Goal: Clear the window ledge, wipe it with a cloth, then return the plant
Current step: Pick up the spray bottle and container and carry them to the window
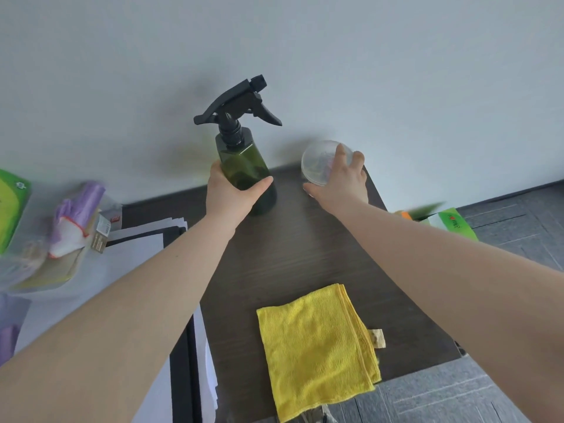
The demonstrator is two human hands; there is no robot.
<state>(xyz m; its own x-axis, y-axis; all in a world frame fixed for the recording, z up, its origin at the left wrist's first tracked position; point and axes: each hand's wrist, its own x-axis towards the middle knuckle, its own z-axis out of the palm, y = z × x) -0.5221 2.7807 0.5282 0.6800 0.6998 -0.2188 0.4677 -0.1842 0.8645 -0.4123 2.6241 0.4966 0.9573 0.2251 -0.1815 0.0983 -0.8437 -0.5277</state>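
Note:
My left hand [232, 195] is wrapped around a dark green spray bottle [244, 166] with a black trigger head, standing at the back of a dark wooden surface [293, 254] by the white wall. To its right, my right hand [341, 181] grips a clear plastic container [319, 160], also at the back edge. A folded yellow cloth [317, 346] with a small tan tag lies flat near the front of the surface, apart from both hands. No plant shows clearly in view.
White papers [134, 254] lie stacked on the left. Beyond them sit purple bag rolls [79, 206], packaged items and a green pack [12, 206]. A green box [451, 224] sits low at the right, over grey floor tiles [518, 227].

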